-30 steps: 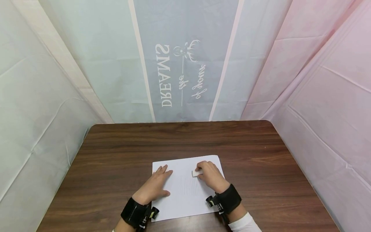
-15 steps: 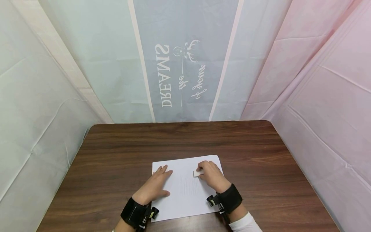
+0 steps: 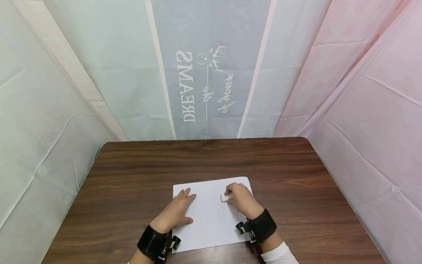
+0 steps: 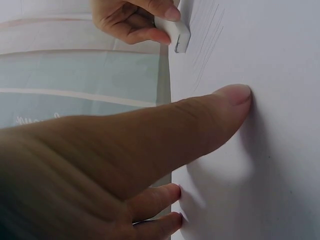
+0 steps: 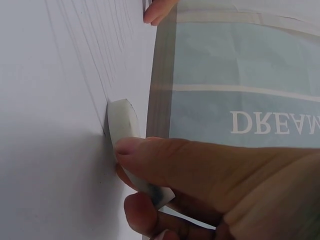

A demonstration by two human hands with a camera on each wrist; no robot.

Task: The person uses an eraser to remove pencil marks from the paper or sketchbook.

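Here's a dark brown, wood-grained worktop (image 3: 148, 161) with rounded far corners, and on it lies a white, smooth, rectangular sheet of paper (image 3: 207, 234), set slightly askew. Thin, grey, roughly parallel lines (image 3: 215, 212) run down its middle, fine and a little wavy. And there's the white, matt, eraser-like block (image 5: 122, 117), bluntly edged, with a dark smudge towards one end; it sits at about one o'clock from the sheet's centre, its free end up against the paper beside the lines. Behind it all, pale blue-grey fabric (image 3: 211, 22) hangs with mirrored lettering and light stripes.

Now the hands! The right hand (image 3: 242, 200) reaches in from five o'clock, wrist bent, its grip clamped on the block, thumb on one face and curled fingers on the other. A black wrist strap (image 3: 263, 225) wraps that arm, a white sleeve (image 3: 280, 254) just below it.

Over at nine o'clock on the sheet, the left hand (image 3: 174, 214) spreads flat, its grip apart: fingers pointing towards one o'clock, thumb stuck out towards three, fingertips on the paper. Another black band (image 3: 150, 242) circles this wrist.
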